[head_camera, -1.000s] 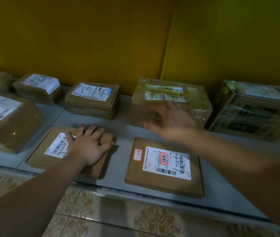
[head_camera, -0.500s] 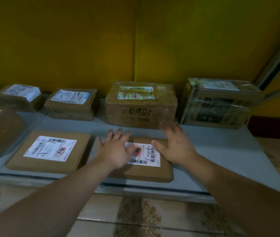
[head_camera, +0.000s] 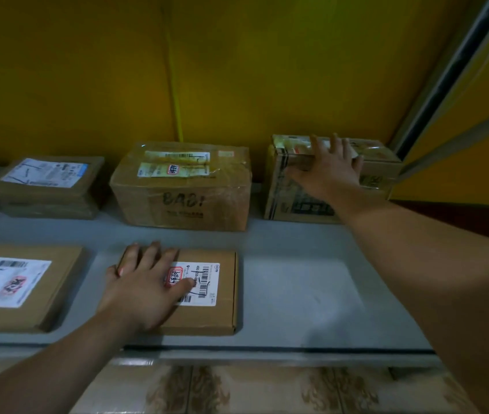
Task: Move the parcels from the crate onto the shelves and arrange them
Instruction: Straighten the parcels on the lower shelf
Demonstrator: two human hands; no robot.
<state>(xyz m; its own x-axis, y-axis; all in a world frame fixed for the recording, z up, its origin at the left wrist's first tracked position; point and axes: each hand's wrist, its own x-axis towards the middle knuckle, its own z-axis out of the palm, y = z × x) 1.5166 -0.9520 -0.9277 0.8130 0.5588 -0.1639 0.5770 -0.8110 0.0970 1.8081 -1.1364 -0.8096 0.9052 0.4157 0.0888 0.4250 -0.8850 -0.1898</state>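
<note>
A flat brown parcel [head_camera: 225,297] with a white label lies at the front of the grey shelf [head_camera: 303,297]. My left hand [head_camera: 144,285] rests flat on it, fingers straight. At the back right stands a taped printed carton [head_camera: 285,198]. My right hand [head_camera: 331,168] lies on its top front edge with fingers spread. Between them at the back sits a tape-wrapped box marked in black pen [head_camera: 182,186]. Another flat labelled parcel [head_camera: 13,285] lies at the front left.
A low stack of two flat parcels [head_camera: 47,186] sits at the back left. A yellow wall [head_camera: 237,70] backs the shelf, and a grey upright [head_camera: 452,73] slants at the right. Patterned floor tiles [head_camera: 237,389] show below the shelf's front edge.
My right hand left the flat front parcel and reached back right onto the printed carton. My left hand stayed on the flat parcel. The view shifted right.
</note>
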